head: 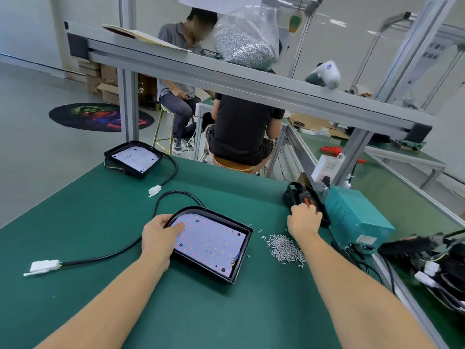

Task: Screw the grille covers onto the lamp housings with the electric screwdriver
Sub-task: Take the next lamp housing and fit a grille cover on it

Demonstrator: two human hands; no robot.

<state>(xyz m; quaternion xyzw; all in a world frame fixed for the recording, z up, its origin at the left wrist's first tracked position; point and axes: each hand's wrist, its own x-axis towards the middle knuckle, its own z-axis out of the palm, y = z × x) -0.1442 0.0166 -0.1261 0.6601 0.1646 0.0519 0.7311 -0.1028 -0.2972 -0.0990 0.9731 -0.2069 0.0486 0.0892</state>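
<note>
Housing [211,244] lies flat, rounded end seemingly pointing far-left.

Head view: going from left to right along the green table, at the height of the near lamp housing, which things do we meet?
White plastic cable connector → left hand → black lamp housing with white LED board → pile of small silver screws → teal metal power box.

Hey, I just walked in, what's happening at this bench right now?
A person is assembling lamps on a green mat. Their left hand grips the rim of the near lamp housing, thumb on its LED board. The right hand reaches to a black object beside the teal power box. Loose screws lie nearby; no grille cover is on yet.
</note>
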